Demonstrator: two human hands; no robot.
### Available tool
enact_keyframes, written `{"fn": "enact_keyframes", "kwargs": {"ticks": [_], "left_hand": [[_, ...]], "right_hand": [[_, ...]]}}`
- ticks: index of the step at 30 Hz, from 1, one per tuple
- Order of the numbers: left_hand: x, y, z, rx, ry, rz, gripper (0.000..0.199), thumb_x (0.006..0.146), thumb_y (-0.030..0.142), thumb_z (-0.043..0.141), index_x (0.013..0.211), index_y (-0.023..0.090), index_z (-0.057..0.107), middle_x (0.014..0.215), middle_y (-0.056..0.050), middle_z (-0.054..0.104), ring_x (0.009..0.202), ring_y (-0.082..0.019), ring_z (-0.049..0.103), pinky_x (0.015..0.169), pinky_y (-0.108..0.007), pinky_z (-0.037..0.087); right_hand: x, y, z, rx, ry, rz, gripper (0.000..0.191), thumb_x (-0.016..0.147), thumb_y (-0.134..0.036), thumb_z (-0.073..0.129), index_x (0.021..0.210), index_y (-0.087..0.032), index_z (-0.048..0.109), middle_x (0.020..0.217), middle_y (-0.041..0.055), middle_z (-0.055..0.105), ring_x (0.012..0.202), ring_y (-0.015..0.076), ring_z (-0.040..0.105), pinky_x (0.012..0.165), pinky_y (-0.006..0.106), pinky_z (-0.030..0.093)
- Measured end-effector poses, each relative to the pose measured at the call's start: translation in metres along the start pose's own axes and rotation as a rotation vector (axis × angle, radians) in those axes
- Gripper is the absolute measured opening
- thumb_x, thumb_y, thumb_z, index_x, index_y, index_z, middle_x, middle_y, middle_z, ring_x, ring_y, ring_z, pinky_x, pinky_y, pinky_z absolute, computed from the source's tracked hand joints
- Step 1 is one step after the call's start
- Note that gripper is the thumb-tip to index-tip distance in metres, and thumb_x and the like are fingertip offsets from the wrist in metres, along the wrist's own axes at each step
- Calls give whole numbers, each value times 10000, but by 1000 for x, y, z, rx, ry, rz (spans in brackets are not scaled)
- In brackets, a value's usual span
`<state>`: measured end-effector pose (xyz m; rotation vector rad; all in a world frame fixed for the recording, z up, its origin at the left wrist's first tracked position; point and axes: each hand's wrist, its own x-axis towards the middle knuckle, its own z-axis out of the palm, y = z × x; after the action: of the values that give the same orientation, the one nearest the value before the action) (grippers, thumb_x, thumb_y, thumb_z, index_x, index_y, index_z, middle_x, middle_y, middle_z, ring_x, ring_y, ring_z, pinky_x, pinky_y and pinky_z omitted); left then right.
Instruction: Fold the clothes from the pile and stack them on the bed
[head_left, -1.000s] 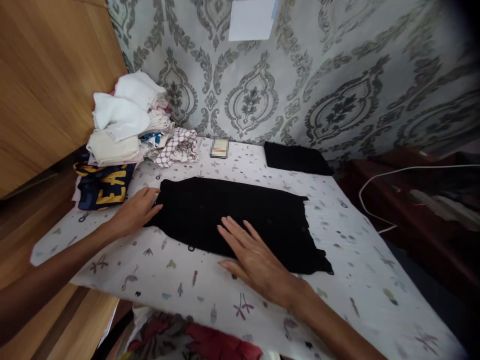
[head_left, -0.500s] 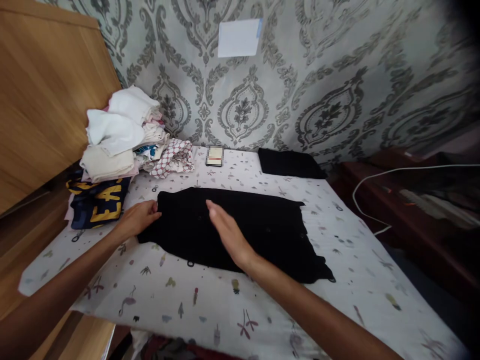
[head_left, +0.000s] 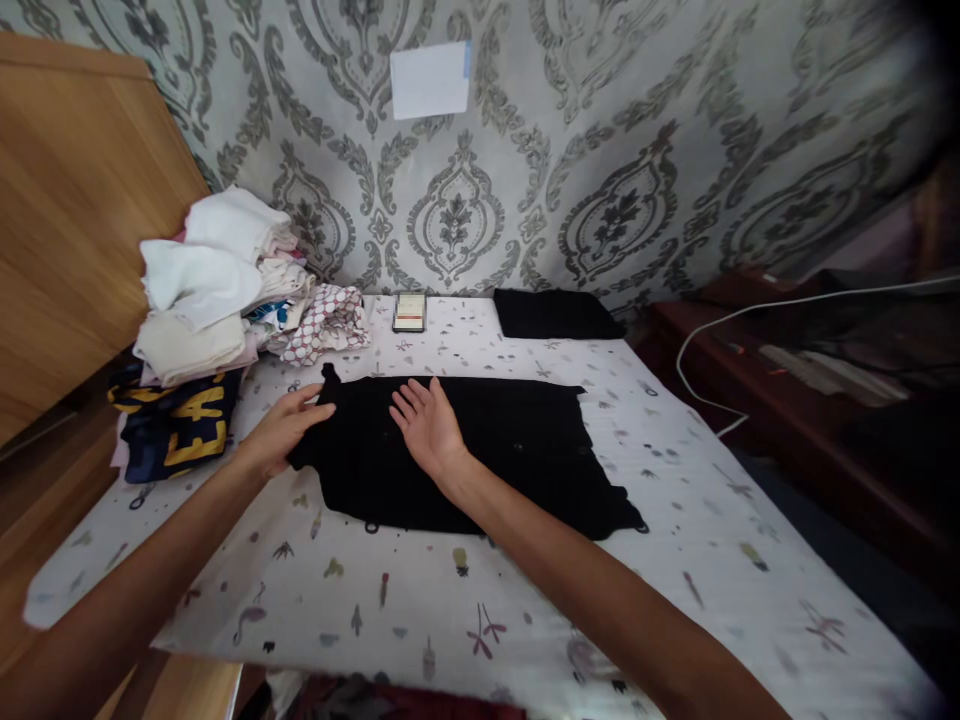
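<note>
A black garment point(head_left: 517, 470) lies spread flat on the patterned white sheet, longer from left to right. My left hand point(head_left: 289, 425) grips its left edge, thumb on top and fingers partly under the cloth, and that end is bunched and slightly raised. Over the left half of the garment is my right hand point(head_left: 431, 425), open with its palm turned up and fingers apart. It holds nothing; whether its back touches the cloth, I cannot tell. A second black cloth point(head_left: 559, 315), neatly folded, rests at the back of the sheet near the wall.
A heap of clothes point(head_left: 217, 270) stands at the back left, beside a wooden cabinet point(head_left: 82, 200). A small framed card-like object point(head_left: 409, 312) lies near the wall. To the right, a white cable point(head_left: 750, 310) runs over dark red furniture point(head_left: 750, 400).
My left hand has taken hold of the garment's left end and lifted it a little. My right hand has turned palm up with its fingers spread. The view has shifted slightly.
</note>
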<state>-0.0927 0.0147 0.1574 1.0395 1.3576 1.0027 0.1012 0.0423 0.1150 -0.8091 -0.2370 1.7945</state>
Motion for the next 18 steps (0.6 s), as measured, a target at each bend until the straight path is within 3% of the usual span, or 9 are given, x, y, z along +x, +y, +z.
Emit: {"fn": "enact_keyframes", "kwargs": {"ticks": [4,8,12,16,18], "left_hand": [[1,4,47,71,-121,101,622,707,413,809,1251,170,630,873,-43,746,780,-211,716,662,-277,569],[0,-11,82,143,-254,13,684,828,457,718,1399,162,481,823,-24,662,648,-170,672,510,-257,541],[-3,-27,81,164,-298,29,601,902,475,608,1375,147,436,829,-20,622,605,-156,662,478,-257,536],[-5,-32,63,318,-195,293,418,954,448,494,1259,165,523,825,-22,620,678,-166,659,545,-276,552],[-5,-33,58,489,-96,469,376,975,417,451,1237,170,558,914,-58,660,824,-197,677,702,-343,588]], "right_hand": [[-2,-6,-7,10,-40,22,579,1029,-553,315,1443,-190,494,1538,122,486,1381,217,504,1147,448,402],[6,-7,-20,-124,23,-21,551,984,-597,397,1313,-208,605,1416,96,611,1409,230,465,1180,482,343],[19,1,-36,-268,-2,-134,351,845,-366,678,1162,-215,683,1198,72,734,1313,255,551,1161,469,368],[29,8,-44,-268,-53,-178,361,787,-233,679,1148,-217,689,1083,51,765,1175,245,643,1076,453,462],[31,10,-44,-276,-53,-199,374,781,-210,663,1153,-232,689,1080,48,765,1145,240,659,1049,449,486]]}}
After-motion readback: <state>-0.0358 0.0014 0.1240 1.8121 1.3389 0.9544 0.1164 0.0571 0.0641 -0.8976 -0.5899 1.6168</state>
